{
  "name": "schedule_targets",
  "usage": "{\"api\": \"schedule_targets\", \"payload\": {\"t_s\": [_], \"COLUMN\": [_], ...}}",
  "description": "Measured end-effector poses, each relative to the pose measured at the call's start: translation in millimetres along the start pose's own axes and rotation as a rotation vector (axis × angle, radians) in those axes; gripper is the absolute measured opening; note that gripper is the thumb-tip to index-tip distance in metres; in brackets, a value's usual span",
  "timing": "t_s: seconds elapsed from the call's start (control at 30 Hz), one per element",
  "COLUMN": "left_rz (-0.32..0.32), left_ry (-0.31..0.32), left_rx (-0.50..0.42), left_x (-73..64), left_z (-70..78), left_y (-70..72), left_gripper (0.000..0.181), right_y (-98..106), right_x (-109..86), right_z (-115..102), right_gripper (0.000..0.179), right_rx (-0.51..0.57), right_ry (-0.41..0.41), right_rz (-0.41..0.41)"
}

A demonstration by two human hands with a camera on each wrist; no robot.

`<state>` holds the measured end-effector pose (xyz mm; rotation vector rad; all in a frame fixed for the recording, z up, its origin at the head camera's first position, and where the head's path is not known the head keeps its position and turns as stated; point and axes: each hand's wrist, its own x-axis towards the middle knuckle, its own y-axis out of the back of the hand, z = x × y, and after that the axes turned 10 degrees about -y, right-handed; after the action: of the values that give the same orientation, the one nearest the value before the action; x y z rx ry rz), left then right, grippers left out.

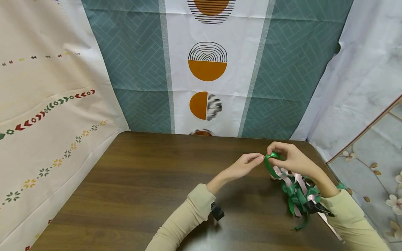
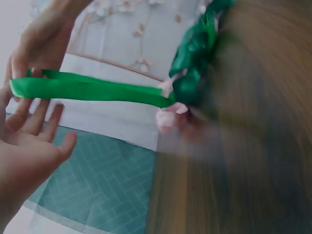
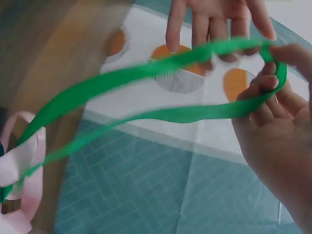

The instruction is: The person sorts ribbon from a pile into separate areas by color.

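A long loop of green satin ribbon (image 3: 180, 114) rises from a bundle of green and pink ribbons (image 1: 295, 195) on the right side of the table. My right hand (image 1: 290, 158) holds the top of the loop, its fingers curled through the bend and the thumb against it. My left hand (image 1: 243, 167) reaches in from the left, fingertips right at the loop's upper end. In the right wrist view, the left hand's fingers (image 3: 200, 29) are spread and mostly straight behind the ribbon. Pink ribbon (image 3: 24, 165) shows at the loop's base.
The brown wooden table (image 1: 141, 181) stretches to the left of my hands. Behind it hangs a green and white patterned cloth (image 1: 135, 69), with a cream printed cloth (image 1: 56, 104) at the left and a floral one (image 1: 373, 167) at the right.
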<state>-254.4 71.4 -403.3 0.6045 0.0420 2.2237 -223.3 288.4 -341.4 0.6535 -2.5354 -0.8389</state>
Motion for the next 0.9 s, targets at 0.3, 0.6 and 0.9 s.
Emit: {"api": "schedule_targets", "payload": {"t_s": [0.3,0.6,0.9], "left_rz": [0.042,-0.005,-0.005], "left_ry": [-0.123,-0.135,-0.12], "left_rx": [-0.219,-0.181,-0.088], "left_x": [-2.9,-18.2,-38.3], "left_z": [17.5,30.2,44.4], "left_y": [13.1,42.4,86.6], "left_gripper": [0.018,0.019,0.022], "right_y": [20,41,54], "right_x": [-6.4,-17.4,-22.4], "right_z": [-14,-13,-5], "right_gripper": [0.019,0.018,0.018], "right_rx": [0.059,0.08,0.124], "right_ry": [-0.026,-0.097,-0.23], "right_rz": [0.099,0.269,0.323]}}
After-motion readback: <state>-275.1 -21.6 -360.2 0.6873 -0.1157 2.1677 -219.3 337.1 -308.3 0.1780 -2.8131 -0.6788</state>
